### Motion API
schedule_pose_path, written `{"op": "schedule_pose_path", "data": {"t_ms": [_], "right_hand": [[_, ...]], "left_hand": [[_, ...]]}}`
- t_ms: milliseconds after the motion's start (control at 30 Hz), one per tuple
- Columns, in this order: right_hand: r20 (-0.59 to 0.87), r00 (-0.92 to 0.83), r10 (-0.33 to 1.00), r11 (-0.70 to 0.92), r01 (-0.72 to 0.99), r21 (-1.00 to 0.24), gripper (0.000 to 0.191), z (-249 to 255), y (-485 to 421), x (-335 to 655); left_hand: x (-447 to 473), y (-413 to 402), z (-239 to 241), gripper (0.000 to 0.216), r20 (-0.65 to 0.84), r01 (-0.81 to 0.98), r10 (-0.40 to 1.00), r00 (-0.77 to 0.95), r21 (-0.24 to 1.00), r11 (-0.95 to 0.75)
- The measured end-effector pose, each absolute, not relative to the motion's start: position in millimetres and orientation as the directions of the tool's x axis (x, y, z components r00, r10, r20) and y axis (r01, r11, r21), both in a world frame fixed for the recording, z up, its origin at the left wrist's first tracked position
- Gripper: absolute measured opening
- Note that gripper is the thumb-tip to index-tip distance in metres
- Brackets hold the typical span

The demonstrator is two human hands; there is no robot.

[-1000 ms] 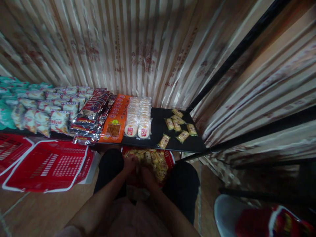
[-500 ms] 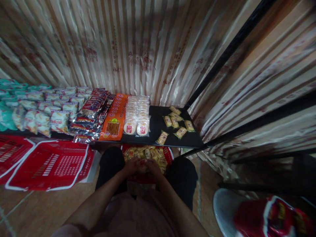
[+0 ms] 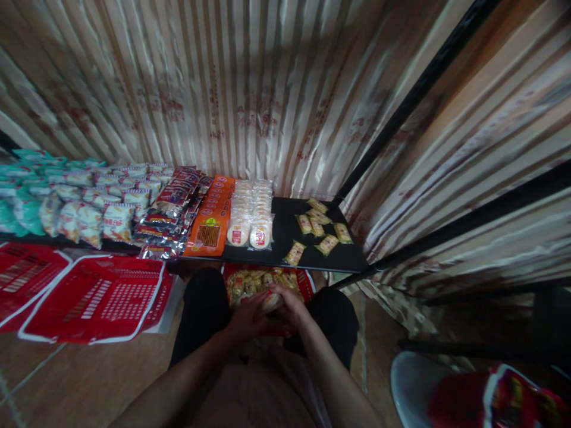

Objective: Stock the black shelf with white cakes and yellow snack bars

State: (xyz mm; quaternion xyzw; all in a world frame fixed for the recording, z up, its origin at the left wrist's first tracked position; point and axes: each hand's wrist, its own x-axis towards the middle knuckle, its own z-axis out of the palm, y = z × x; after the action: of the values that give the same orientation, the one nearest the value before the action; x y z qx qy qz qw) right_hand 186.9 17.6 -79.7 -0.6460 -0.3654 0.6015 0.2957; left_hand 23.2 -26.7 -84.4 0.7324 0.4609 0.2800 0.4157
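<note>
My left hand [image 3: 247, 316] and my right hand [image 3: 291, 304] meet above a red basket [image 3: 307, 284] between my knees. Closed together, they hold a pale wrapped snack packet [image 3: 271, 302]; whether it is one or more is hidden by the fingers. Gold-wrapped snack packets [image 3: 250, 280] fill the basket just beyond the hands. On the black shelf [image 3: 282, 208] in front lie several loose yellow-green wrapped snack packets [image 3: 329, 244], scattered at the right end. Left of them stand two rows of round white crackers [image 3: 250, 214] in clear wrappers.
Further left along the shelf are an orange packet [image 3: 207, 223], dark red packets [image 3: 172, 199], white packets [image 3: 118, 221] and green ones [image 3: 27, 208]. Red baskets [image 3: 111, 291] sit on the floor at left. Black poles [image 3: 414, 89] slant at right, near a grey stool [image 3: 410, 380] bearing a red bag.
My hands have risen slightly and drawn apart a little, so the pale packet between them shows more clearly. The whole view has shifted slightly. The shelf's packets look unmoved.
</note>
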Motion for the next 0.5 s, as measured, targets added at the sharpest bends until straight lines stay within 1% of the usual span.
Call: {"op": "schedule_pose_path", "data": {"t_ms": [67,133,200,300,400,500], "right_hand": [[-0.664,0.037,0.747,-0.663,-0.050,-0.747,0.024,-67.6,18.0,183.4],[-0.693,0.036,0.720,-0.684,-0.128,-0.718,0.017,-55.5,18.2,179.2],[-0.689,0.022,0.725,-0.678,-0.158,-0.718,0.013,-43.7,18.7,175.5],[-0.681,0.005,0.733,-0.667,-0.197,-0.719,0.015,-26.8,19.5,171.5],[-0.631,-0.013,0.775,-0.621,-0.198,-0.758,0.021,-12.0,19.4,169.0],[-0.540,-0.089,0.837,-0.546,-0.218,-0.809,0.031,-1.0,19.3,167.5]], "left_hand": [[25.7,-28.6,-83.6,0.048,0.045,0.457,0.924,0.380,0.859,-0.230],[26.1,-26.5,-81.3,0.043,0.069,0.469,0.941,0.331,0.854,-0.227],[24.5,-22.0,-77.2,0.041,0.104,0.474,0.952,0.287,0.848,-0.236],[20.1,-14.9,-69.1,0.040,0.156,0.484,0.956,0.248,0.835,-0.262],[15.4,-11.8,-59.6,0.039,0.216,0.499,0.944,0.248,0.807,-0.316],[11.3,-13.4,-49.1,0.039,0.321,0.502,0.910,0.264,0.759,-0.414]]}}
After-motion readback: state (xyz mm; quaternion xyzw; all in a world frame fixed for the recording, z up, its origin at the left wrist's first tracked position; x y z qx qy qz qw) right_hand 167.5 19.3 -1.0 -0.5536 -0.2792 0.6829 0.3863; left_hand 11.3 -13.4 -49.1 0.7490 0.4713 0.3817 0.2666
